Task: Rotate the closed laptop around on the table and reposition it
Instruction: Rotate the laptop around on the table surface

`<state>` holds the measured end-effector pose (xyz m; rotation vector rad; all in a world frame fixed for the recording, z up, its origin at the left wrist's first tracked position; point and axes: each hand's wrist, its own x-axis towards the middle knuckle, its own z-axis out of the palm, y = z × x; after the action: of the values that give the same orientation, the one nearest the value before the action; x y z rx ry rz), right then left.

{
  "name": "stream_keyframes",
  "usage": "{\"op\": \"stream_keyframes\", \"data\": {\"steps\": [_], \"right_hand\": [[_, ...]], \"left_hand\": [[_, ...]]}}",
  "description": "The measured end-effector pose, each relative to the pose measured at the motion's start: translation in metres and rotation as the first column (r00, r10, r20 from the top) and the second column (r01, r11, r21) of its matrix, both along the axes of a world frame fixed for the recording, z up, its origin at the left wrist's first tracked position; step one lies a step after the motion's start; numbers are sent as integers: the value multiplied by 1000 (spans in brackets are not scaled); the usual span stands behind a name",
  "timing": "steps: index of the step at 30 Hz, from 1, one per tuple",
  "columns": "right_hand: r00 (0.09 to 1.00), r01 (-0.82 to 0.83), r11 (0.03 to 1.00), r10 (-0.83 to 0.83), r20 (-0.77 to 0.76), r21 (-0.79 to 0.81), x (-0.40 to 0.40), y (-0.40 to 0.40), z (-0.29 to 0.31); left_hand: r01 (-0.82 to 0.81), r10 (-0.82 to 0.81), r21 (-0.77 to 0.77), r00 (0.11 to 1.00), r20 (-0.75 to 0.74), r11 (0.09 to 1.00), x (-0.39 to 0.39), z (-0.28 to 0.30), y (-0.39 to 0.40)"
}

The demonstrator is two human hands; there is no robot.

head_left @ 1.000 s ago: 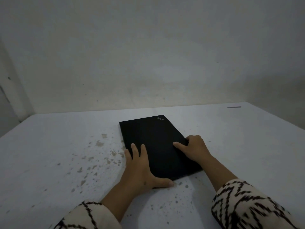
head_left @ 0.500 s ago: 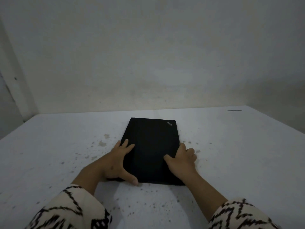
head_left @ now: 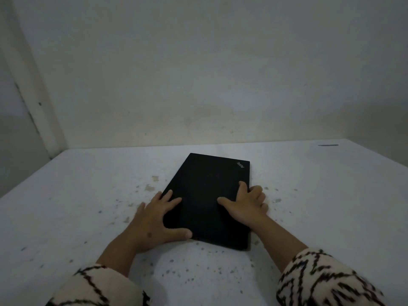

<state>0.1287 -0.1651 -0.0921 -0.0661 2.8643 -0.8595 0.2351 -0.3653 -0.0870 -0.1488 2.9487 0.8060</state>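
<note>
A closed black laptop (head_left: pixel 209 188) lies flat on the white table (head_left: pixel 320 195), its long sides running away from me and tilted slightly to the right, a small logo at its far right corner. My left hand (head_left: pixel 154 221) grips its near left corner, fingers spread on the lid and thumb along the near edge. My right hand (head_left: pixel 245 206) holds the right long edge, thumb and forefinger on the lid, the other fingers curled over the side.
The table is speckled with chipped paint spots around the laptop. A bare wall (head_left: pixel 198 85) rises just behind the far edge. A small dark mark (head_left: pixel 327 145) lies at the far right. Patterned sleeves cover both forearms.
The laptop has turned clockwise: its far end swung from the left over to the right. Both hands moved with it, the left hand sliding to the near left corner.
</note>
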Motion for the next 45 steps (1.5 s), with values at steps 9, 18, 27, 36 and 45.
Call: {"op": "stream_keyframes", "data": {"steps": [9, 18, 27, 36, 45], "right_hand": [[990, -53, 997, 61, -129, 61, -59, -3, 1], [979, -100, 986, 122, -162, 134, -111, -8, 7], [974, -150, 984, 163, -155, 95, -139, 1, 10], [974, -72, 994, 87, -211, 80, -134, 9, 8], [974, 25, 998, -13, -228, 49, -118, 24, 5]], "left_hand": [[-299, 288, -265, 954, -81, 917, -11, -14, 78], [-358, 321, -359, 934, -160, 862, -14, -20, 87], [-344, 304, -344, 938, -166, 874, -16, -21, 86], [-281, 204, -332, 947, -248, 900, -24, -25, 61], [-195, 108, -298, 953, -284, 934, -27, -24, 43]]}}
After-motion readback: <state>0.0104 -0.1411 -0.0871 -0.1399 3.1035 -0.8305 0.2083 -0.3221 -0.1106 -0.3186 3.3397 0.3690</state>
